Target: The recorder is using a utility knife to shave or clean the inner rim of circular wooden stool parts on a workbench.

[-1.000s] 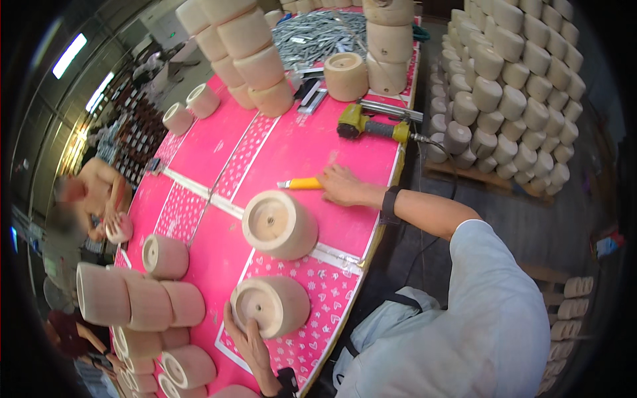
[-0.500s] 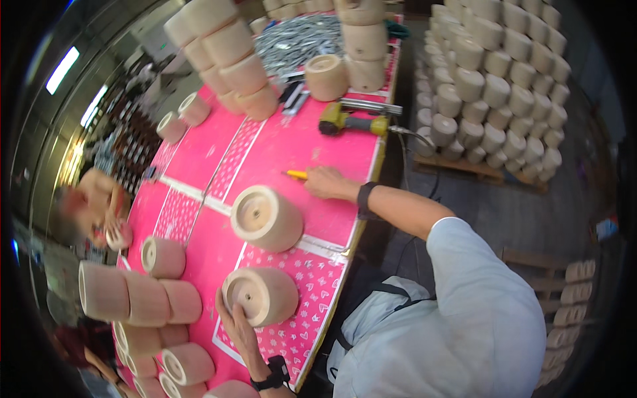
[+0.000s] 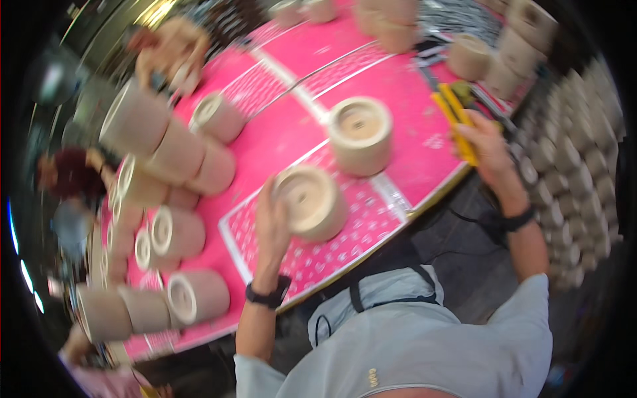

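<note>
My left hand (image 3: 271,222) grips the left rim of a pale, round wooden block (image 3: 320,215), its thumb over the edge of the recess. The block stands on the pink patterned tabletop (image 3: 265,149), with a small hole in the floor of its recess. Right behind it is a second recessed wooden block (image 3: 363,149), touched by neither hand. My right hand (image 3: 488,147) is closed around a yellow and black tool that looks like a utility knife (image 3: 453,119), raised at the table's right edge. Motion blurs its tip.
Stacked wooden blocks (image 3: 169,149) line the table's left side. At the far right stand another block (image 3: 469,58) and a small stack (image 3: 521,56), near grey metal pieces (image 3: 458,20). Many blocks (image 3: 570,166) are piled beyond the right edge. Other people work at the left, one bare-shouldered person (image 3: 174,50) handling a block.
The view has swung round, moving the table's contents across the picture. My right hand has lifted the yellow tool off the tabletop area, outward right. My left hand stays at the same block.
</note>
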`<state>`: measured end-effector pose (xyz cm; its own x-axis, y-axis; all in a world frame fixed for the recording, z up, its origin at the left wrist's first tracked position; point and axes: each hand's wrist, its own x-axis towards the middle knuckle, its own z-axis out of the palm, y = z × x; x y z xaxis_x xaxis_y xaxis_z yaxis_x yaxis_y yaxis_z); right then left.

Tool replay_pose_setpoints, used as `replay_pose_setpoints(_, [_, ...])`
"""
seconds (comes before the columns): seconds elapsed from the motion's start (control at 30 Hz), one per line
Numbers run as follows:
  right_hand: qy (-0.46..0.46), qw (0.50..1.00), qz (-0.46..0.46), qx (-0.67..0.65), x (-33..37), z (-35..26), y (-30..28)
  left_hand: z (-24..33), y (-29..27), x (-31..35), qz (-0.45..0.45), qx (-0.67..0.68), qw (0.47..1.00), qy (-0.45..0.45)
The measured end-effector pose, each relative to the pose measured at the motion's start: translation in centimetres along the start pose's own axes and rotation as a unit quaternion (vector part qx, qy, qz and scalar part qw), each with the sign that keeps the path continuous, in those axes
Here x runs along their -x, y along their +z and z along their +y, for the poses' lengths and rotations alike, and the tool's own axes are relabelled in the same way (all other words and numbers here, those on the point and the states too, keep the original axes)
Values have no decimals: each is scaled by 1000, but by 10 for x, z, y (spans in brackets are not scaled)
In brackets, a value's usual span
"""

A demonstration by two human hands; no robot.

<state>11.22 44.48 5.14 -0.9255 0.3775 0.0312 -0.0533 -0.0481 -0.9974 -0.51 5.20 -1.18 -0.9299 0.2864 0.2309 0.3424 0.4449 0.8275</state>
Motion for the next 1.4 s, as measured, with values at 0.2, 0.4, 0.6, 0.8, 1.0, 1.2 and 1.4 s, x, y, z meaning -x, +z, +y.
replay_pose_setpoints(0.2, [73, 965, -185, 170, -11, -58, 62, 13, -10, 11, 30, 5, 999, -40])
replay_pose_setpoints(0.4, [56, 853, -349, 384, -13, -97, 151, 5, -18, -5, -19, 120, 989, -89])
replay_pose_setpoints(0.6, [-19, 764, -428, 481, -22, -93, 194, -5, -5, -6, -16, 182, 981, -59])
replay_pose_setpoints(0.8, [-107, 685, -470, 545, -30, -95, 221, -1, -5, -5, 3, 159, 986, -52])
replay_pose_setpoints(1.0, [-182, 614, -488, 593, -40, -87, 243, 3, -7, -5, 7, 151, 987, -58])
replay_pose_setpoints(1.2, [12, 392, -507, 767, -46, -114, 292, 6, -4, -7, -6, 151, 986, -74])
replay_pose_setpoints(1.4, [71, 536, -506, 672, -48, -105, 280, 1, -4, 0, 29, 142, 988, -50])
